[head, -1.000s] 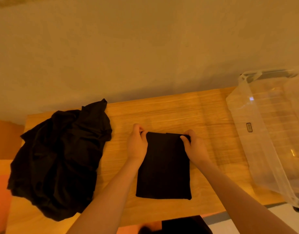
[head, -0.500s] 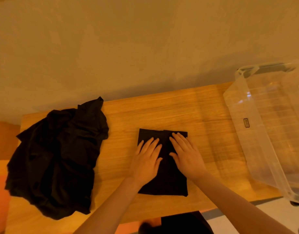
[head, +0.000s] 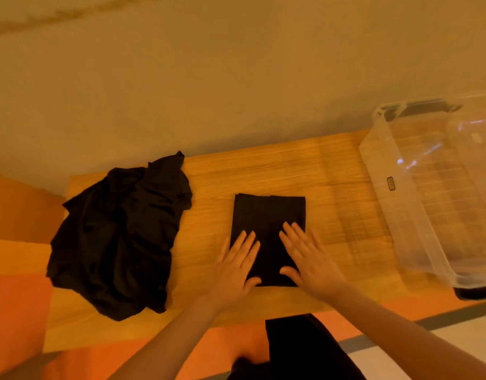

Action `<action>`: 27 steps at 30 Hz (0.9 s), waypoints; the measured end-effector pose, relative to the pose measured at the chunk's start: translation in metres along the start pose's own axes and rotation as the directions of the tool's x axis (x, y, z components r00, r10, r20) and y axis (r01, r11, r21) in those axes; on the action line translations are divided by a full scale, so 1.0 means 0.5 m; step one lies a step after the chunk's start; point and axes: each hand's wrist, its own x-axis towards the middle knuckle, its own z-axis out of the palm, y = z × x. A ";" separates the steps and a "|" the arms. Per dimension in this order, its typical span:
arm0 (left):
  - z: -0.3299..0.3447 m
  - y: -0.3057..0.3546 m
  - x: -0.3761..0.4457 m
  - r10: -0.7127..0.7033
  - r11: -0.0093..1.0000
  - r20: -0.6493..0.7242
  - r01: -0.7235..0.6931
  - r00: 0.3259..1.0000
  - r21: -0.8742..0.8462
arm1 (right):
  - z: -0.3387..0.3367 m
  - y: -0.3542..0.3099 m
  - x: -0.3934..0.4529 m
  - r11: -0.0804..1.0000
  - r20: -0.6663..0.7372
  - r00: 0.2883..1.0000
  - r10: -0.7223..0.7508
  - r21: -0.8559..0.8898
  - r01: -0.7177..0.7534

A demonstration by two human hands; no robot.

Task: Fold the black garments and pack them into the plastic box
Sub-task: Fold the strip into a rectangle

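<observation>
A folded black garment [head: 267, 218] lies as a neat rectangle in the middle of the wooden table [head: 263, 171]. My left hand [head: 235, 270] lies flat with straight fingers on its near left part. My right hand [head: 309, 260] lies flat the same way on its near right part. A loose pile of black garments [head: 121, 234] sits crumpled at the table's left end. The clear plastic box [head: 395, 215] stands at the right end, tilted toward me, and looks empty.
A plain wall [head: 236, 78] runs behind the table. The near table edge is just below my wrists. Orange floor or matting [head: 14, 311] lies to the left and below. My dark clothing [head: 299, 349] shows at the bottom.
Both hands let go of the garment's far corners, went flat, and slid toward me along the folded garment to its near end.
</observation>
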 end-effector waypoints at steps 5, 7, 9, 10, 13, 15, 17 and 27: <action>0.046 0.021 -0.093 -0.031 0.999 0.141 0.032 0.989 -0.009 | 0.067 -0.044 -0.103 0.998 0.122 0.991 -0.048 -0.026 0.052; 0.051 0.028 -0.109 -0.063 0.997 0.163 0.068 0.985 -0.026 | 0.078 -0.038 -0.119 1.000 0.142 0.990 -0.001 -0.028 0.005; 0.056 0.040 -0.119 -0.072 0.997 0.139 0.076 0.988 -0.025 | 0.069 -0.042 -0.127 1.000 0.184 0.983 0.025 -0.008 -0.024; 0.059 0.047 -0.124 -0.072 0.997 0.114 0.075 0.991 -0.018 | 0.066 -0.045 -0.131 1.000 0.207 0.978 0.024 0.006 -0.026; 0.078 0.058 -0.148 -0.028 1.000 0.020 0.028 0.999 -0.002 | 0.069 -0.047 -0.159 1.000 0.248 0.969 -0.010 0.009 0.008; 0.077 0.071 -0.164 0.014 1.000 0.004 -0.014 1.000 0.002 | 0.077 -0.046 -0.183 0.997 0.203 0.976 -0.076 0.012 0.075; 0.073 0.086 -0.174 0.010 1.000 -0.012 -0.010 1.000 0.006 | 0.082 -0.052 -0.197 0.995 0.128 0.986 -0.104 0.011 0.104; 0.041 0.099 -0.192 -0.137 0.936 -0.163 0.074 0.977 -0.345 | 0.046 -0.099 -0.217 0.976 -0.056 0.998 0.028 0.218 -0.015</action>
